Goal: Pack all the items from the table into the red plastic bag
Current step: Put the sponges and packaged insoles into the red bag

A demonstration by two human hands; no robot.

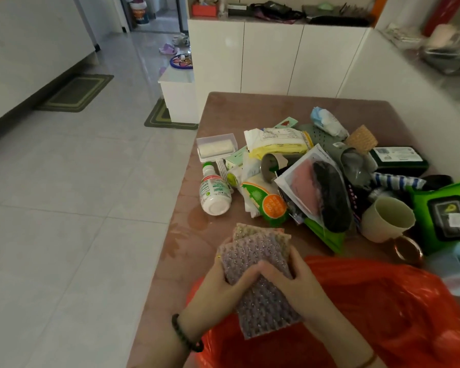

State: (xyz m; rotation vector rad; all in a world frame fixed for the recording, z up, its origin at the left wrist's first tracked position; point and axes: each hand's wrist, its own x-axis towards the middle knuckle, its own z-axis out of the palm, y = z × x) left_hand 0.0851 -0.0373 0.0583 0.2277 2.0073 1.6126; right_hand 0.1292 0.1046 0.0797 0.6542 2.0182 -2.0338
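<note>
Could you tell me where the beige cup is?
In the head view, the beige cup sits at the right of the table, just left of the green pack.

- The left grip (223,285) and right grip (299,286) both clasp a stack of glittery purple scrub pads (258,252), fingers curled round its sides.
- The stack's lower end hangs over the crumpled red plastic bag (388,304), at the near edge of the brown surface (186,235).
- Beyond the pads is a heap: a white bottle (214,192) on its side, a beige cup (385,219), and a green wipes pack (446,216).
</note>
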